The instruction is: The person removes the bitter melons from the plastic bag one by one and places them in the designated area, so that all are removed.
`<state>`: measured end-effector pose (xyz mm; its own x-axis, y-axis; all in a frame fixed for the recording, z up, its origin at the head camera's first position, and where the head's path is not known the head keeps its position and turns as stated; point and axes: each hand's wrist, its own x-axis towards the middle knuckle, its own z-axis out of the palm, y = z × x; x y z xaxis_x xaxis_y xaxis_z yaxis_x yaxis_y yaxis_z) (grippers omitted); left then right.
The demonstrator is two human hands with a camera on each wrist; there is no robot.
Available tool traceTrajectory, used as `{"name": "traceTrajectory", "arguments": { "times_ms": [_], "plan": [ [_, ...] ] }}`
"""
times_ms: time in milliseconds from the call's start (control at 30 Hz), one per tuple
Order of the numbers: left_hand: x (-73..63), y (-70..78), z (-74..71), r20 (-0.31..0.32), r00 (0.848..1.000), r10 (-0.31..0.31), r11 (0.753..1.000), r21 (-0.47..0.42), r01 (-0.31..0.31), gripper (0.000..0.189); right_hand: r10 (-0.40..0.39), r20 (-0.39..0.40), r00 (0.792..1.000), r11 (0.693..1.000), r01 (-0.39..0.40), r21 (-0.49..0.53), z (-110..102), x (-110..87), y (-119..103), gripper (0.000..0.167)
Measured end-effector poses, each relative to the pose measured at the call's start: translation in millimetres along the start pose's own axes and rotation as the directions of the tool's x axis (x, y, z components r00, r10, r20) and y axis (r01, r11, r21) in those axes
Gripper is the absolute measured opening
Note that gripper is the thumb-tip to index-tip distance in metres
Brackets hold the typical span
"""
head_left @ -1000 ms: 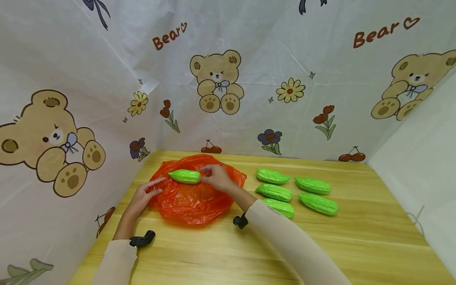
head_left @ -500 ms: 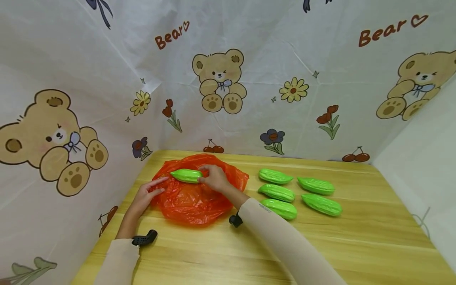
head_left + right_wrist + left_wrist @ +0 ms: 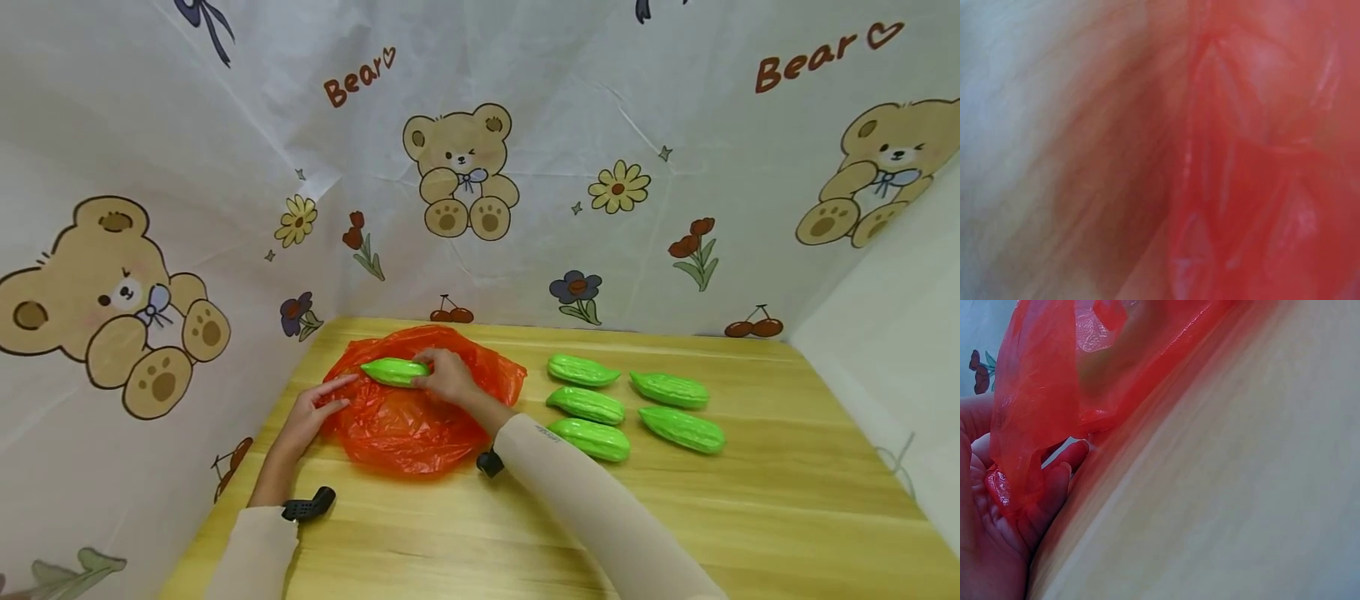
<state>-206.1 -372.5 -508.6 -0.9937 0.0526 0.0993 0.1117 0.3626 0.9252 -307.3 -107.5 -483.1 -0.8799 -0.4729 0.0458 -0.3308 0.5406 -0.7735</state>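
Observation:
A red plastic bag (image 3: 405,433) lies spread out at the left of the table. On top of it rests a bright green, ridged bitter melon (image 3: 392,372), its pointed end to the left. My right hand (image 3: 450,379) grips the blunt right end of this melon between thumb and fingers. At the bag's left edge my left hand (image 3: 307,414) lies with fingers extended and thumb apart, touching the plastic. The left wrist view shows bag film (image 3: 1038,419) hanging over the left palm and fingers. Only crumpled bag (image 3: 1272,175) and table appear in the right wrist view; the right fingers are hidden there.
Several more green bitter melons (image 3: 587,405) lie in two columns right of the bag, on the wooden table (image 3: 795,500). A white bear-print cloth (image 3: 517,267) stands along the back and sides. The right forearm (image 3: 592,500) crosses in front of the nearest melons.
My right fingers have slid a little left, farther over the bitter melon's blunt end. The left hand keeps its place at the bag's edge. The head view has shifted slightly.

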Motion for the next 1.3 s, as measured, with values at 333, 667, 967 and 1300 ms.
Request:
{"name": "traceTrajectory", "arguments": {
  "times_ms": [333, 667, 967, 1300],
  "plan": [
    [-1.1, 5.2, 1.5, -0.004, 1.000, -0.008, 1.000, -0.030, 0.008, 0.043, -0.004, -0.032, 0.999, 1.000, 0.004, 0.004, 4, 2.7, 2, 0.037],
    [-0.8, 4.1, 2.2, -0.012, 1.000, -0.016, 0.999, -0.032, 0.015, 0.044, -0.014, -0.049, 0.999, 1.000, 0.014, -0.004, 8, 5.2, 5, 0.032],
    [0.3, 1.6, 0.8, -0.010, 1.000, -0.009, 0.999, -0.042, 0.008, 0.043, -0.034, -0.076, 0.997, 0.998, 0.038, 0.045, 8, 0.6, 2, 0.033],
    [-0.8, 3.6, 1.9, -0.009, 1.000, -0.023, 0.999, -0.035, 0.023, 0.044, -0.076, -0.112, 0.991, 0.994, 0.066, -0.091, 0, -12.5, -5, 0.033]
  ]
}}
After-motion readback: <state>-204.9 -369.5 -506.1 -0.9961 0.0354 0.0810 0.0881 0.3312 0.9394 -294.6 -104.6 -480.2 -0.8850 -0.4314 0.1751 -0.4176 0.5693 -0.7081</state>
